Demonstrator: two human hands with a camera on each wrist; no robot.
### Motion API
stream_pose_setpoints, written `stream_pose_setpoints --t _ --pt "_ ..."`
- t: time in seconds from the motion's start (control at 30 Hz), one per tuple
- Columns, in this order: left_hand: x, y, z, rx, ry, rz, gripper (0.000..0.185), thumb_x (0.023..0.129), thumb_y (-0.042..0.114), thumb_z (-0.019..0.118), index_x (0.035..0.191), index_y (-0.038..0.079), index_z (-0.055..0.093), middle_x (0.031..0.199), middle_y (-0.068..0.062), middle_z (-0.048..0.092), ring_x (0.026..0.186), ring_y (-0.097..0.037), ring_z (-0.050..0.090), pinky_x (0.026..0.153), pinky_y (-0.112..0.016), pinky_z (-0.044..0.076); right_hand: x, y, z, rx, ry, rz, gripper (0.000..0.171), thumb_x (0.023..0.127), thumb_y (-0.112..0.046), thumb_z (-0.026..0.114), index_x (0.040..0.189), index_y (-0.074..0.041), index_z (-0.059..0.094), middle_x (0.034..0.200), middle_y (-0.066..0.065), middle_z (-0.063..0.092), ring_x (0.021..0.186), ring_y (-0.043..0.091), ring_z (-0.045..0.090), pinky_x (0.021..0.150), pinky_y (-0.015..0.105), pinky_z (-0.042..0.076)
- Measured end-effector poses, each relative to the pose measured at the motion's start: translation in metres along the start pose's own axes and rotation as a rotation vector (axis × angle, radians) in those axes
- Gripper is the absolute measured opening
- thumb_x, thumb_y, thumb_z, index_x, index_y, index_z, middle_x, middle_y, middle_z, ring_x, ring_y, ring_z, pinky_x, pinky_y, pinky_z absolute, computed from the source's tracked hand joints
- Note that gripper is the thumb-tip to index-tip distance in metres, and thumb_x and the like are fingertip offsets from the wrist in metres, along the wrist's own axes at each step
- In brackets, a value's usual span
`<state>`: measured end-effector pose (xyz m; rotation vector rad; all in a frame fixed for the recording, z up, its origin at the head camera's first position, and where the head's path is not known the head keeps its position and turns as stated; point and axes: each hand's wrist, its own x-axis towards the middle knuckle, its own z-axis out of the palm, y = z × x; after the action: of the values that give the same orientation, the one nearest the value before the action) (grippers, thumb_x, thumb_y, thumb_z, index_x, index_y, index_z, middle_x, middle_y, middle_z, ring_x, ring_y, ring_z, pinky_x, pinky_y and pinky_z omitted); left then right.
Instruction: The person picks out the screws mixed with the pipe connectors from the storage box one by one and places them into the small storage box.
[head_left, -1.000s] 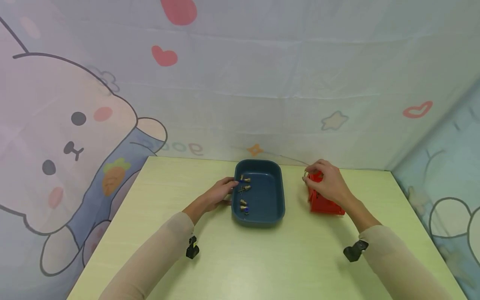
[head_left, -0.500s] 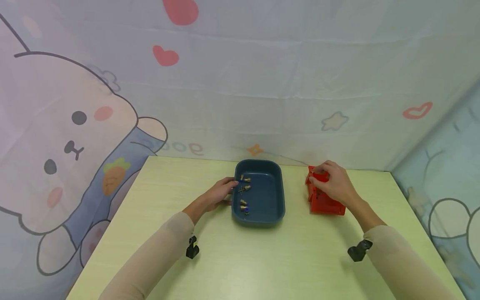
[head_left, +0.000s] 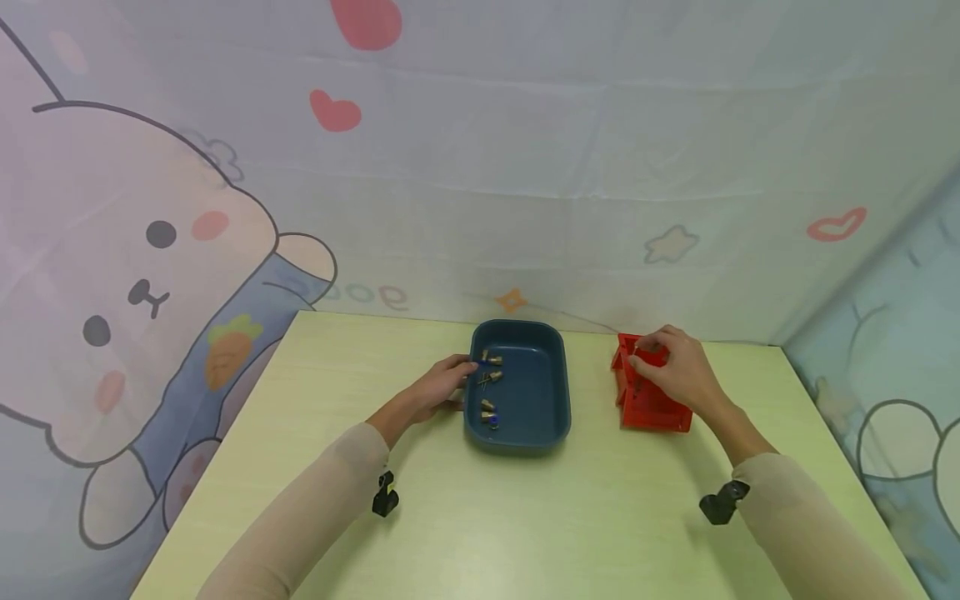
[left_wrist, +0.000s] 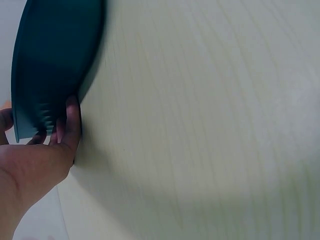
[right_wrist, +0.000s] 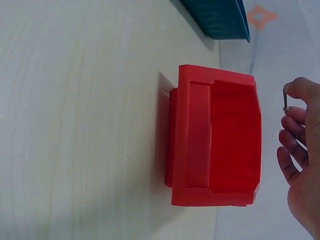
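The right hand (right_wrist: 300,165) pinches a tiny metal pin (right_wrist: 285,100) above the red box (right_wrist: 225,145), the left hand (head_left: 438,387) grips the blue tray (head_left: 536,400) rim; the pin looks light, hard, slippery, so pinch its middle.

- We see a table (head_left: 525,517) of pale wood-grain laminate, smooth and matt.
- The dark teal tray (head_left: 551,392) looks like smooth plastic with a soft sheen.
- The red bin (right_wrist: 225,140) reads to us as moulded plastic, slightly glossy.
- The small fittings (head_left: 489,382) look like brass-coloured metal.
- Behind hangs printed cloth (head_left: 480,183), matt and creased.
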<state>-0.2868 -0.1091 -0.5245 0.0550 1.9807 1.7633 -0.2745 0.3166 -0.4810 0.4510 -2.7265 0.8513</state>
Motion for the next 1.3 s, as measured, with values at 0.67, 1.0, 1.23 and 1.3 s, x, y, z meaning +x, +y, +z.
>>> stream_pose_setpoints --t 0.67,1.0,1.23,1.3 --pt "-0.002 0.001 0.001 -0.02 0.004 -0.003 0.057 0.112 0.035 0.052 0.162 0.01 0.039 0.155 -0.015 0.053 0.146 -0.035 0.048 0.1 -0.046 0.056 -0.012 0.021 0.008 -0.022 -0.004 0.029 0.025 0.098 -0.02 0.077 0.11 0.002 0.074 0.107 0.015 0.068 0.098 0.036 0.064 0.085 0.051 0.053" --pt "-0.002 0.001 0.001 -0.022 -0.006 -0.001 0.058 0.112 0.035 0.052 0.162 0.009 0.038 0.156 -0.016 0.052 0.147 -0.035 0.047 0.098 -0.045 0.057 -0.016 0.027 0.014 -0.028 -0.015 0.047 0.027 0.098 -0.018 0.076 0.112 0.004 0.074 0.11 0.017 0.069 0.098 0.035 0.064 0.087 0.053 0.054" --pt "-0.003 0.002 0.0 -0.024 -0.003 -0.002 0.059 0.112 0.035 0.052 0.162 0.009 0.037 0.155 -0.016 0.053 0.147 -0.036 0.046 0.099 -0.046 0.056 -0.014 0.027 0.016 -0.024 -0.013 0.035 0.026 0.097 -0.017 0.076 0.112 0.004 0.074 0.112 0.018 0.069 0.1 0.037 0.065 0.089 0.055 0.055" --pt "-0.004 0.002 0.0 -0.023 -0.002 -0.004 0.059 0.112 0.035 0.052 0.162 0.009 0.037 0.155 -0.016 0.053 0.147 -0.036 0.046 0.1 -0.046 0.056 -0.015 0.026 0.016 -0.021 -0.016 0.031 0.026 0.098 -0.016 0.076 0.112 0.004 0.074 0.113 0.019 0.069 0.101 0.038 0.065 0.089 0.056 0.054"
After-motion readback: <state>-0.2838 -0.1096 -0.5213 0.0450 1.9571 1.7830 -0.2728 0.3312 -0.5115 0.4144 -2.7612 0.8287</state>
